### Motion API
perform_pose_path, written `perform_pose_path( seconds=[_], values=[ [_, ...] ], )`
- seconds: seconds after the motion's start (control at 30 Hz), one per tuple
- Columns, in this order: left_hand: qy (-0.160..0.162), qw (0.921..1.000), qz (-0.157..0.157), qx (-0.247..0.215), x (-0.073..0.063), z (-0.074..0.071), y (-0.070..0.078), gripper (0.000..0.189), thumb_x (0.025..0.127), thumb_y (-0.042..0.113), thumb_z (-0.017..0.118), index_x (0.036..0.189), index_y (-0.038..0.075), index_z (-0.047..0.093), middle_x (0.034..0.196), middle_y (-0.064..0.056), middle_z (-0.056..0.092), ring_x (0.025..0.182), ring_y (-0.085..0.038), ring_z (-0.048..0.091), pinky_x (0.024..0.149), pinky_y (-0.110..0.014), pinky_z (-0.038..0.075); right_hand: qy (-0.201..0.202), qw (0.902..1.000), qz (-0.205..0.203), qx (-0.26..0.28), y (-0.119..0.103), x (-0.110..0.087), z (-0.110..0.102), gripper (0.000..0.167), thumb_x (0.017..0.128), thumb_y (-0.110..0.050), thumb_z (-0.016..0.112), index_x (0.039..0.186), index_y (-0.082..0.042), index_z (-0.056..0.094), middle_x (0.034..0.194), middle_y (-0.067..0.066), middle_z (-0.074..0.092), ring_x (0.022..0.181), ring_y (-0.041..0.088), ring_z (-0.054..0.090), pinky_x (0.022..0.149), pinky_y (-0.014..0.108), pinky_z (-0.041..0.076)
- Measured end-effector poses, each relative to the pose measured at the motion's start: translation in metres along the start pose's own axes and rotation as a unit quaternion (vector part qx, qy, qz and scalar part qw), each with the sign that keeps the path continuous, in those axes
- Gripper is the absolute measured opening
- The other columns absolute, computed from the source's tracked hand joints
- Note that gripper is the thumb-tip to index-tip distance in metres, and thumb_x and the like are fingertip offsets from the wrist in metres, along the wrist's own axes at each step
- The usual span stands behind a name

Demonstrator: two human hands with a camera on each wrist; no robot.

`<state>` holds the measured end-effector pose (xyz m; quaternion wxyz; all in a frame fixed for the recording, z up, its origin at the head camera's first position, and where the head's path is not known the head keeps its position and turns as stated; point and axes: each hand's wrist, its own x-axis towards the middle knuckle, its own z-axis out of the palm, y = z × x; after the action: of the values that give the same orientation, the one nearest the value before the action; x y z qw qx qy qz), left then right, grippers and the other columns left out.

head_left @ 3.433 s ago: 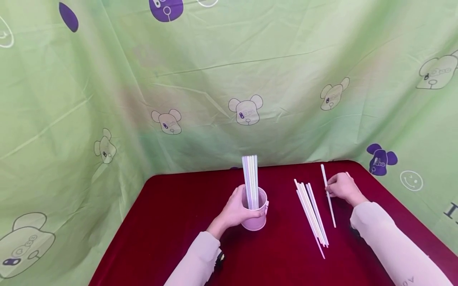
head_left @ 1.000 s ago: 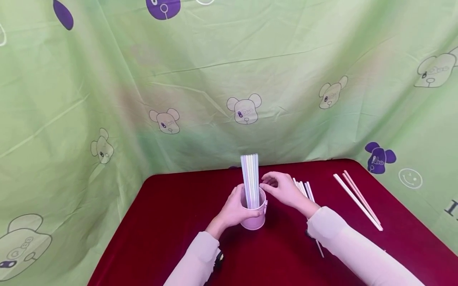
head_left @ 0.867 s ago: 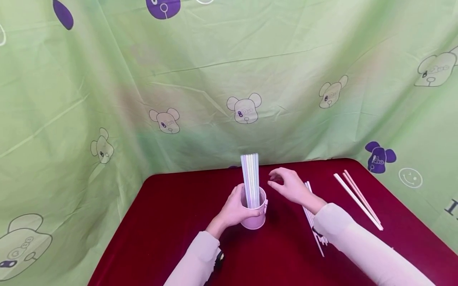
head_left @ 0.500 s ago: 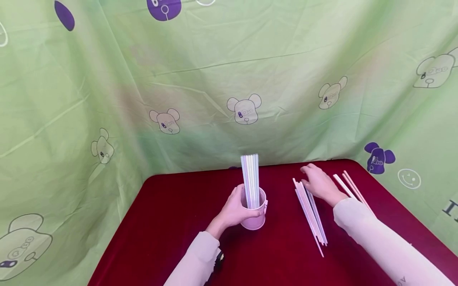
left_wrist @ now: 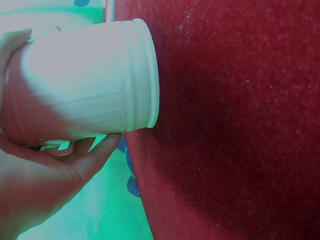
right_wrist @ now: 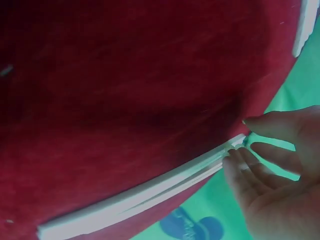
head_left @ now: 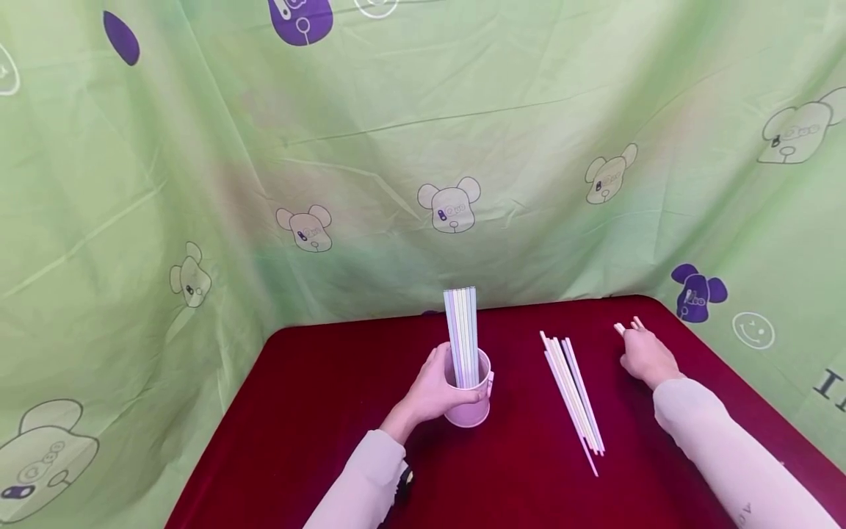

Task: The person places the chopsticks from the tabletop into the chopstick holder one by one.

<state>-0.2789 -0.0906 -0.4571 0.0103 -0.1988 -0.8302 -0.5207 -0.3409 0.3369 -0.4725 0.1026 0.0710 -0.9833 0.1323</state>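
My left hand (head_left: 441, 386) grips a small pink bucket (head_left: 468, 413) that stands on the table, thumb across its near rim. In the left wrist view the bucket (left_wrist: 85, 85) lies sideways across the picture, fingers around its upper part. A bundle of pastel straws (head_left: 464, 323) stands upright in it. At the far right my right hand (head_left: 648, 356) reaches over a few loose straws (head_left: 620, 328), hiding most of their length. The right wrist view has those straws (right_wrist: 135, 200) flat on the table; fingertips (right_wrist: 227, 155) are right at their end, the thumb spread away from them.
Between the bucket and my right hand lies a loose fan of several pastel straws (head_left: 573, 397) on the dark red table (head_left: 317, 426). Green printed cloth (head_left: 370, 147) hangs behind the table and along both sides.
A straw pinched by my right hand 3.4 s ago is gone from it. That hand has since moved from beside the bucket rightward to the far-right straws. My left hand keeps holding the bucket.
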Motion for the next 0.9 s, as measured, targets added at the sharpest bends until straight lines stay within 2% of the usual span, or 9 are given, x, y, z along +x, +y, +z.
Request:
perform_pose_path(
  seconds=[0.07,0.13,0.23,0.33,0.5,0.63,0.77,0.9],
  values=[
    [-0.001,1.0000,-0.001,0.000,0.000,-0.001,0.000,0.091,0.070,0.032,0.093,0.145,0.012,0.045,0.132,-0.005,0.051,0.119,-0.018,0.055,0.106,-0.049,0.047,-0.006,0.9999,0.013,0.004,0.006,-0.001,0.000,0.006,0.072,0.005,0.059,0.078,0.006,0.058,0.111,0.045,0.058,0.107,0.058,0.058,0.071,0.059,0.052],
    [0.000,1.0000,-0.001,0.003,0.000,-0.001,0.001,0.090,0.070,0.031,0.093,0.144,0.012,0.045,0.132,-0.005,0.051,0.119,-0.019,0.055,0.106,-0.048,0.047,-0.008,0.9998,0.017,0.006,0.010,-0.001,-0.001,0.006,0.072,0.005,0.060,0.074,0.002,0.055,0.095,0.039,0.060,0.089,0.052,0.060,0.067,0.057,0.050],
    [0.001,0.9999,-0.002,0.012,0.002,-0.002,0.001,0.090,0.069,0.031,0.093,0.143,0.012,0.046,0.132,-0.006,0.051,0.119,-0.020,0.055,0.106,-0.049,0.047,-0.007,0.9997,0.023,0.010,0.012,-0.001,-0.003,0.008,0.073,0.003,0.061,0.073,0.000,0.053,0.082,0.028,0.058,0.077,0.043,0.058,0.065,0.056,0.050],
    [0.004,0.9998,-0.004,0.017,0.002,-0.002,-0.001,0.090,0.069,0.033,0.093,0.143,0.012,0.046,0.131,-0.005,0.051,0.119,-0.020,0.055,0.106,-0.049,0.047,-0.013,0.9990,0.040,0.019,0.011,-0.001,-0.006,0.007,0.074,0.002,0.060,0.074,0.000,0.053,0.078,0.025,0.058,0.073,0.041,0.057,0.063,0.056,0.050],
    [0.000,1.0000,0.002,0.003,0.002,-0.001,-0.002,0.090,0.071,0.032,0.092,0.145,0.012,0.046,0.132,-0.006,0.051,0.120,-0.019,0.055,0.107,-0.050,0.047,-0.038,0.9943,0.094,0.032,0.008,-0.004,-0.008,0.006,0.079,-0.001,0.059,0.078,0.000,0.054,0.078,0.025,0.057,0.069,0.041,0.058,0.057,0.054,0.049],
    [0.000,1.0000,-0.004,0.004,0.000,-0.001,0.000,0.090,0.070,0.033,0.092,0.144,0.012,0.046,0.132,-0.006,0.051,0.120,-0.019,0.055,0.107,-0.050,0.046,-0.046,0.9917,0.114,0.039,0.009,-0.007,-0.008,0.007,0.080,-0.002,0.059,0.078,-0.001,0.053,0.075,0.022,0.055,0.067,0.040,0.058,0.055,0.051,0.048],
    [0.000,1.0000,-0.006,0.004,0.000,0.000,0.001,0.090,0.070,0.033,0.092,0.144,0.013,0.045,0.131,-0.005,0.051,0.119,-0.018,0.055,0.107,-0.050,0.047,-0.036,0.9923,0.109,0.045,0.013,-0.008,-0.005,0.007,0.080,-0.002,0.060,0.078,0.000,0.053,0.072,0.020,0.055,0.064,0.037,0.058,0.055,0.050,0.048],
    [-0.001,1.0000,-0.001,-0.001,0.001,0.000,0.002,0.089,0.070,0.032,0.092,0.144,0.013,0.046,0.131,-0.005,0.051,0.119,-0.018,0.055,0.107,-0.050,0.047,-0.029,0.9951,0.084,0.043,0.017,-0.007,-0.005,0.008,0.080,0.001,0.058,0.074,-0.001,0.054,0.068,0.017,0.055,0.061,0.035,0.057,0.056,0.050,0.049]
  ],
)
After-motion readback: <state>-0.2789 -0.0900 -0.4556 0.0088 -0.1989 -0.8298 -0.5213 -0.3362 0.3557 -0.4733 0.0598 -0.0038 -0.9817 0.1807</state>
